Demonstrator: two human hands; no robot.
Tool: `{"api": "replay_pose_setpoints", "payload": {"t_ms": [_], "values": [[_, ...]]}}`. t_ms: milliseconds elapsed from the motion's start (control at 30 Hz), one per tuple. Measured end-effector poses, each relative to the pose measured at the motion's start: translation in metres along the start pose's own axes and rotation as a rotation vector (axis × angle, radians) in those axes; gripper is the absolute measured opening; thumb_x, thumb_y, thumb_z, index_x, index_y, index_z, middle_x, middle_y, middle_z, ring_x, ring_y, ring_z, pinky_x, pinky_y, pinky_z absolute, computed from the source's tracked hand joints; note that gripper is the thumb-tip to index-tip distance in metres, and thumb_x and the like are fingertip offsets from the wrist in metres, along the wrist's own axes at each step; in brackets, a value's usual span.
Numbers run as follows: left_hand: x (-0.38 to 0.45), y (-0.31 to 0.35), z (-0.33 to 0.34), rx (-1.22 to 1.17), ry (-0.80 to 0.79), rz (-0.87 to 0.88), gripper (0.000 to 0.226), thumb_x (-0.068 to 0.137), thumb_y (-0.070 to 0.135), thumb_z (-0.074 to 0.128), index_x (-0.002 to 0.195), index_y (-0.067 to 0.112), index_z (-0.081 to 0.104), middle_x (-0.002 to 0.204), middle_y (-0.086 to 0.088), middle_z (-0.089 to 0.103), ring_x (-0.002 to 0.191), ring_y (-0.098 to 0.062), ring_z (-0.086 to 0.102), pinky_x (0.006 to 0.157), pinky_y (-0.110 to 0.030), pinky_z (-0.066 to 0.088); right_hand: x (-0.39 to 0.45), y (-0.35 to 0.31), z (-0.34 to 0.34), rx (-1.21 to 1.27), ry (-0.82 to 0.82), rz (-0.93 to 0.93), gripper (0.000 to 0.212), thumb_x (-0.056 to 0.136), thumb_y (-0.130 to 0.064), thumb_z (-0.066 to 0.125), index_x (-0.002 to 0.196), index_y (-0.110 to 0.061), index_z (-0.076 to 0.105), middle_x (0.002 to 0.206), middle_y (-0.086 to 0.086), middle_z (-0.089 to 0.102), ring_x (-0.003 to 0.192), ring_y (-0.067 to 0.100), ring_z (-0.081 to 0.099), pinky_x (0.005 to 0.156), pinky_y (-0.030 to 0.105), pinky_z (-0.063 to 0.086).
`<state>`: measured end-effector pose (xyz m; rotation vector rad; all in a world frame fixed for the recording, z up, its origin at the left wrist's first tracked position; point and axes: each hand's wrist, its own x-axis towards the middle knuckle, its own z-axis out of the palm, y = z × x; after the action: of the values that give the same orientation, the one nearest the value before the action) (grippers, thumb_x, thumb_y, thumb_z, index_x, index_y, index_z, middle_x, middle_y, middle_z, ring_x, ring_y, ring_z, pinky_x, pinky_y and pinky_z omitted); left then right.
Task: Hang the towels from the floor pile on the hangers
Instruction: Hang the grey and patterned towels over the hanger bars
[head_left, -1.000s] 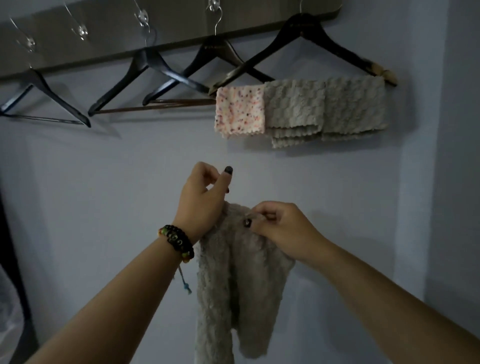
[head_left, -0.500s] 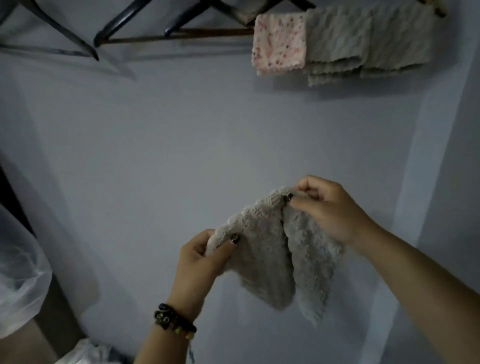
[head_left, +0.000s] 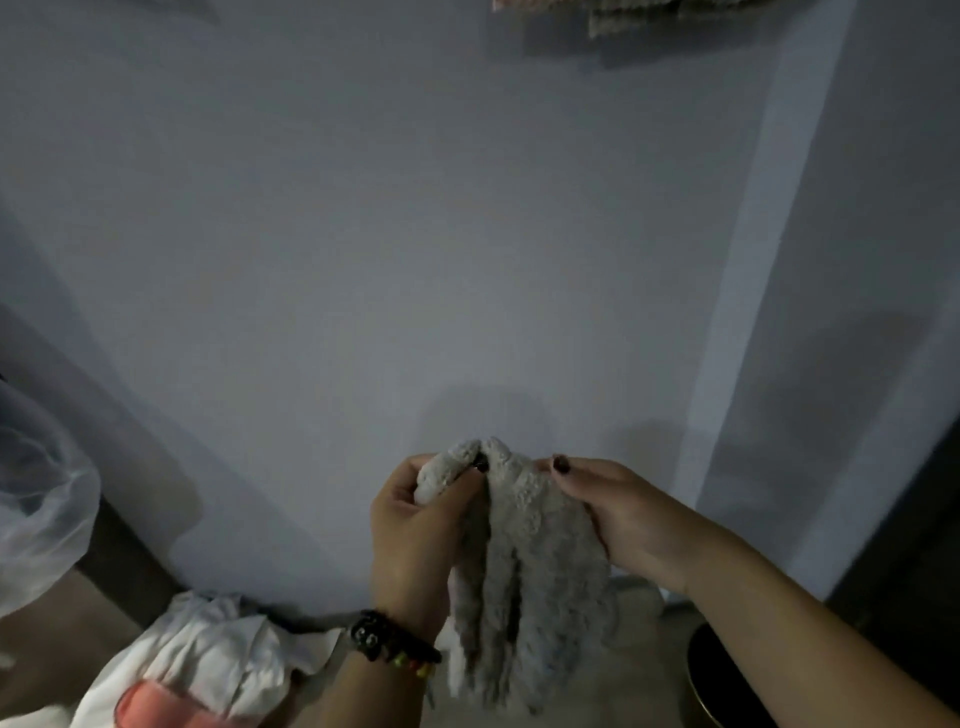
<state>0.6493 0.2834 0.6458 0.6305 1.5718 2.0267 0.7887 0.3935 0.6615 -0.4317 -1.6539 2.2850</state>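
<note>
A: We have the grey towel (head_left: 524, 551) in both hands, low in front of the wall (head_left: 363, 234). Our left hand (head_left: 415, 525) curls round a bunched top corner, thumb pressed on the fabric, and our right hand (head_left: 618, 514) holds the other side, fingers lying along the cloth and thumb at its upper edge.

B: And the rest of it?

A: It hangs down in deep vertical folds, gathered, not spread. So the step in hand looks like straightening it before it goes up.

B: Then we should work each hand outward along the top hem until we reach the true corners, and pull lightly apart so the folds drop out.

A: Agreed. Fluffy pile like this clings to itself, so a small shake may help.

B: Where does it go?

A: Only the lower edges of the hung towels (head_left: 623, 15) show at the very top; the hangers themselves are out of view. More cloth (head_left: 218, 654) lies on the floor at lower left, likely the pile we draw from.
</note>
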Motion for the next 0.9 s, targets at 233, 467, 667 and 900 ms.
{"api": "replay_pose_setpoints", "payload": {"t_ms": [233, 467, 667, 900], "values": [[-0.043, -0.013, -0.009, -0.127, 0.072, -0.122, 0.005, 0.086, 0.005, 0.065, 0.087, 0.001, 0.064, 0.083, -0.022, 0.067, 0.078, -0.029, 0.06, 0.071, -0.046, 0.051, -0.04, 0.017, 0.014, -0.409, 0.316, 0.0, 0.011, 0.081, -0.013, 0.074, 0.092, -0.015, 0.073, 0.094, 0.008, 0.074, 0.089, 0.022, 0.071, 0.081, 0.032, 0.056], [-0.103, -0.014, -0.014, -0.193, 0.076, -0.212, 0.021, 0.086, 0.005, 0.062, 0.105, -0.002, 0.068, 0.102, -0.026, 0.07, 0.097, -0.041, 0.067, 0.091, -0.054, 0.052, -0.096, 0.028, 0.006, -0.692, 0.573, -0.013, 0.013, 0.075, -0.018, 0.079, 0.079, -0.018, 0.067, 0.08, 0.003, 0.066, 0.074, 0.013, 0.062, 0.059, 0.014, 0.042], [-0.15, -0.032, -0.031, -0.298, 0.197, -0.301, 0.023, 0.089, 0.006, 0.061, 0.109, 0.0, 0.068, 0.098, -0.019, 0.073, 0.088, -0.031, 0.07, 0.068, -0.034, 0.059, -0.148, 0.048, -0.003, -0.643, 0.719, 0.045, 0.01, 0.078, -0.017, 0.077, 0.08, -0.012, 0.068, 0.077, 0.008, 0.064, 0.071, 0.013, 0.058, 0.059, 0.021, 0.041], [-0.152, -0.037, -0.048, -0.177, 0.182, -0.283, 0.011, 0.089, 0.021, 0.066, 0.086, 0.01, 0.068, 0.075, -0.014, 0.064, 0.065, -0.023, 0.061, 0.06, -0.032, 0.051, -0.179, 0.058, 0.013, -0.575, 0.766, 0.108, 0.013, 0.083, -0.023, 0.072, 0.09, -0.015, 0.066, 0.086, 0.01, 0.068, 0.078, 0.019, 0.06, 0.064, 0.028, 0.042]]}}
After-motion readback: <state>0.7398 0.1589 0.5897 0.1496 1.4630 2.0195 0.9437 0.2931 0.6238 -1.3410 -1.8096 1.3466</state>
